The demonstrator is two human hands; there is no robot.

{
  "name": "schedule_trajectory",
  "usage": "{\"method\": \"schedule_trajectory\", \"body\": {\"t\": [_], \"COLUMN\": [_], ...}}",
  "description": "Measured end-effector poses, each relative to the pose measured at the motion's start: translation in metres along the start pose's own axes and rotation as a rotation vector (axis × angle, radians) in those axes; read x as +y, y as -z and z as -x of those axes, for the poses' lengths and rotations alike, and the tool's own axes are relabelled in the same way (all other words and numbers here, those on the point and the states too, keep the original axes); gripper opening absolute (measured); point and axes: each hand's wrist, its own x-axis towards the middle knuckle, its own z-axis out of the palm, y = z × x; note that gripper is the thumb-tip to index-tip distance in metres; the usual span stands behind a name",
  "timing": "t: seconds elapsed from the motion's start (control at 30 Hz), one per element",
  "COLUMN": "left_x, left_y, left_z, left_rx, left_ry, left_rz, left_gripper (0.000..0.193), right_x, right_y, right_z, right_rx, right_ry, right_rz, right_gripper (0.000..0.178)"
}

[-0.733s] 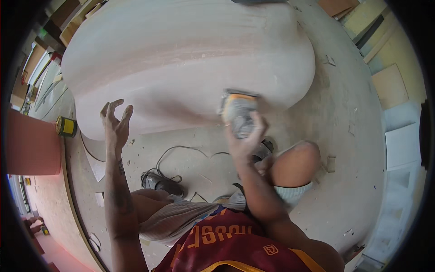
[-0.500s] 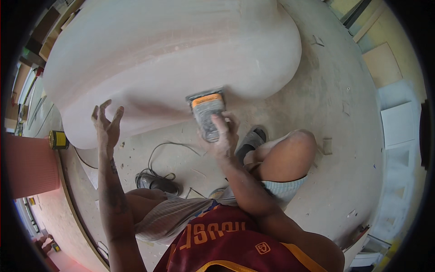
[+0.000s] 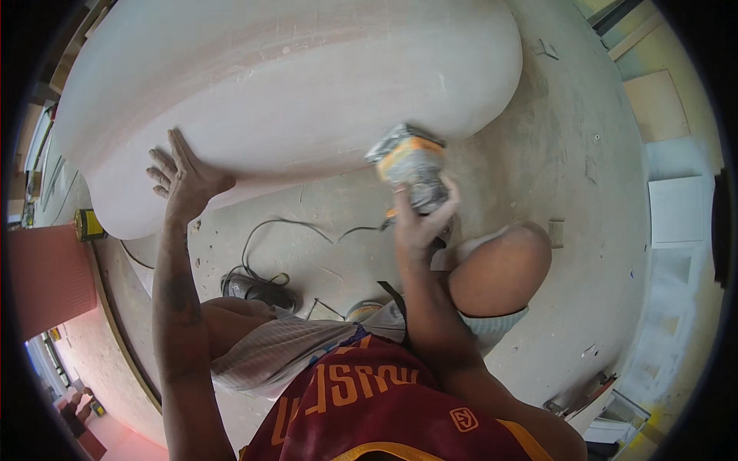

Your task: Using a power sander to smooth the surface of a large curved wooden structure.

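A large, smooth, whitish-pink rounded form (image 3: 307, 100) fills the upper part of the view, curving down toward me. My left hand (image 3: 188, 178) rests on its lower left side, fingers spread and palm against the surface. In my right hand (image 3: 424, 221) is a grey and orange electric sander (image 3: 411, 165), slightly blurred. The sander's pad end is at the lower right edge of the form; whether it touches the surface I cannot tell. A dark power cord (image 3: 288, 221) runs from near the sander across the floor.
The cord coils over my left shoe (image 3: 261, 290) on the dusty concrete floor (image 3: 569, 307). A small yellow and black can (image 3: 90, 224) stands at the left, above a pink ribbed object (image 3: 50, 276). White panels (image 3: 676, 211) lie along the right side.
My left hand has gone from hovering, fingers curled, to lying flat on the form. My right hand has carried the sander to the right, and it is now tilted.
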Motion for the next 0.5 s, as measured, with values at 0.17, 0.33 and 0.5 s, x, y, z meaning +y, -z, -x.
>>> {"method": "schedule_trajectory", "body": {"t": [0.17, 0.33, 0.5], "left_x": [-0.006, -0.013, -0.019], "left_y": [-0.006, -0.007, -0.015], "left_z": [0.002, -0.002, -0.004], "left_rx": [0.038, 0.058, 0.073], "left_ry": [0.029, -0.016, -0.028], "left_rz": [0.018, -0.001, -0.014], "left_gripper": [0.144, 0.143, 0.143], "right_x": [-0.036, -0.03, -0.032], "right_y": [-0.032, -0.018, 0.004], "right_z": [0.033, 0.007, -0.034], "right_rx": [-0.159, -0.182, 0.041], "right_ry": [0.292, 0.368, 0.153], "right_rz": [0.132, 0.226, 0.304], "right_gripper": [0.074, 0.077, 0.07]}}
